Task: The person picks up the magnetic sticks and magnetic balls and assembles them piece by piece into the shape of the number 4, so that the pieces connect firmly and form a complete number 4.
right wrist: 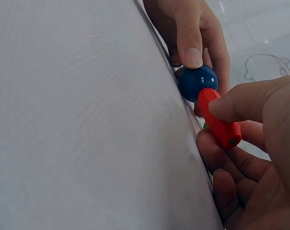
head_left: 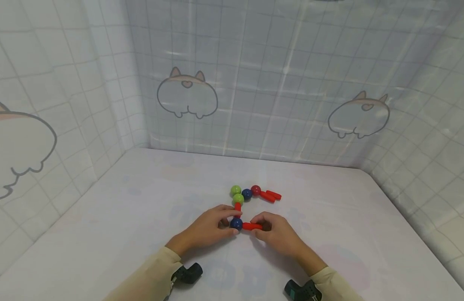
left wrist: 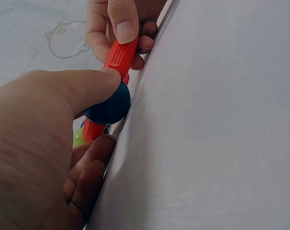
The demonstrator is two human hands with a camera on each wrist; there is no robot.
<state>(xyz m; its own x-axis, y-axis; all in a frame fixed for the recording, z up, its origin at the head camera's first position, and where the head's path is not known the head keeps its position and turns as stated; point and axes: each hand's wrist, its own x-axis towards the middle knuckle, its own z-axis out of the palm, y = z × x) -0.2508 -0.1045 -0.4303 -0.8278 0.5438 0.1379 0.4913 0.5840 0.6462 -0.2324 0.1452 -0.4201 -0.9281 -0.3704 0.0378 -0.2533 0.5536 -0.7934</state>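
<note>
In the head view, my left hand (head_left: 211, 228) holds a dark blue ball (head_left: 237, 224) between thumb and fingers. A red rod (head_left: 237, 209) runs from that ball to a green ball (head_left: 238, 199). My right hand (head_left: 278, 234) pinches another red rod (head_left: 252, 226), whose end meets the blue ball's right side. In the right wrist view, thumb and fingers grip this red rod (right wrist: 221, 122) against the blue ball (right wrist: 198, 82). The left wrist view shows the left thumb on the blue ball (left wrist: 111, 106), partly hiding it.
Beyond the hands lie a second green ball (head_left: 236, 190), a blue ball (head_left: 247, 194) and a dark red ball (head_left: 256, 190). Two red rods (head_left: 271, 195) lie to their right. A white cloth-covered table (head_left: 160, 188) spreads beneath, with a tiled-pattern curtain (head_left: 254, 83) behind it.
</note>
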